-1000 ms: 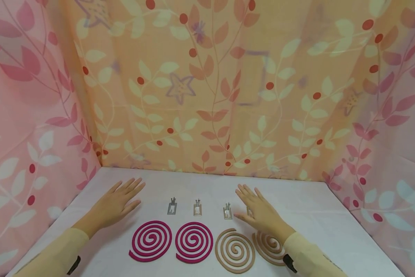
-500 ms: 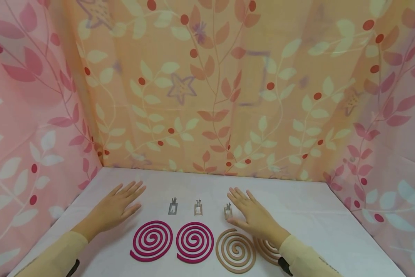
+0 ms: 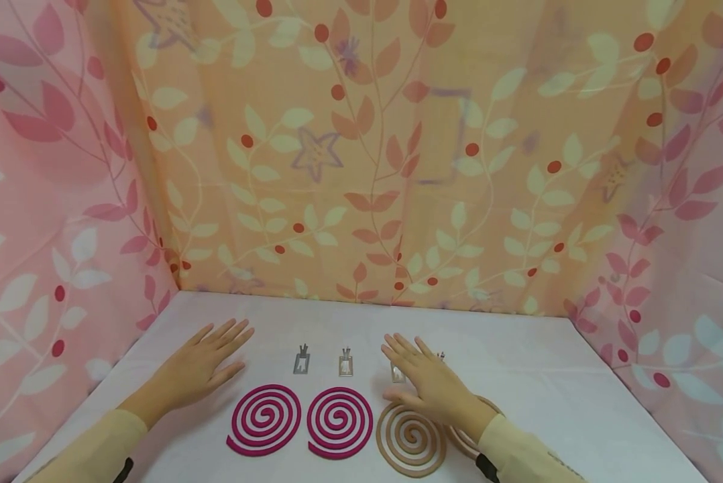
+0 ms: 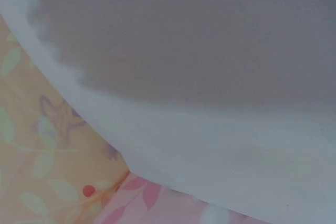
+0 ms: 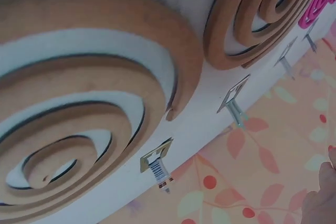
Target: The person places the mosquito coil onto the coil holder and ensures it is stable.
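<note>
Left hand: I see fingers straight, nothing held;
Right hand: likewise, partly hiding two tan coils;
Magenta coils: two, on table.

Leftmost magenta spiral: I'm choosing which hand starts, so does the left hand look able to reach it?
Probably yes: the left hand holds nothing and is close to the leftmost magenta spiral, with nothing visible on top of it or between them.

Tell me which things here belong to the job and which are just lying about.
Probably the job, near the left hand and right hand:
two magenta coils
two tan coils
four small metal stands

Probably just surroundings:
white tabletop
floral hangings
</note>
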`<control>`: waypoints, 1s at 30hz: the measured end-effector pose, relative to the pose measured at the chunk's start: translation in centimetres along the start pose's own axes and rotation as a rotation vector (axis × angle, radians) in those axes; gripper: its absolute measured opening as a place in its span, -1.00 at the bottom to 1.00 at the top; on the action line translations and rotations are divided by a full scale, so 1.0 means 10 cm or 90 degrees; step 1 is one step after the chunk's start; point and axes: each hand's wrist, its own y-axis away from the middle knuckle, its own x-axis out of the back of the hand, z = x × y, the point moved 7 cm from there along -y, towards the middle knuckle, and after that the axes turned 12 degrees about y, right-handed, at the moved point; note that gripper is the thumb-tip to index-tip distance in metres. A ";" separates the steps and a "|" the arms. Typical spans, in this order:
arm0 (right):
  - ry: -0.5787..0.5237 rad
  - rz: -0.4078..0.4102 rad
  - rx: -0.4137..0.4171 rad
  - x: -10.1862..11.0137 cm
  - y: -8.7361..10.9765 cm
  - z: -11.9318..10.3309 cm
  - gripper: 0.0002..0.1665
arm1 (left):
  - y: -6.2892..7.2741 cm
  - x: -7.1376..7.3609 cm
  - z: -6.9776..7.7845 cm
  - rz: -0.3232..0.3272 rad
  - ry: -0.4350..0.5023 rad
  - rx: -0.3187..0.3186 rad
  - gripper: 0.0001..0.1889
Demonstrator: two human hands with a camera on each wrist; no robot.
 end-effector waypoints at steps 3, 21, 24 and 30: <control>0.006 0.012 0.015 0.01 -0.01 -0.05 -0.11 | 0.01 0.00 0.00 0.002 0.002 -0.002 -0.32; 0.047 0.027 0.090 -0.01 -0.02 -0.33 -0.11 | 0.05 0.01 0.05 0.013 0.022 -0.014 -0.31; 0.048 0.017 0.096 -0.03 -0.02 -0.38 -0.10 | 0.07 0.00 0.08 0.016 0.021 -0.019 -0.34; 0.032 -0.003 0.088 -0.04 -0.02 -0.42 -0.09 | 0.08 -0.03 0.10 0.012 0.017 -0.017 -0.36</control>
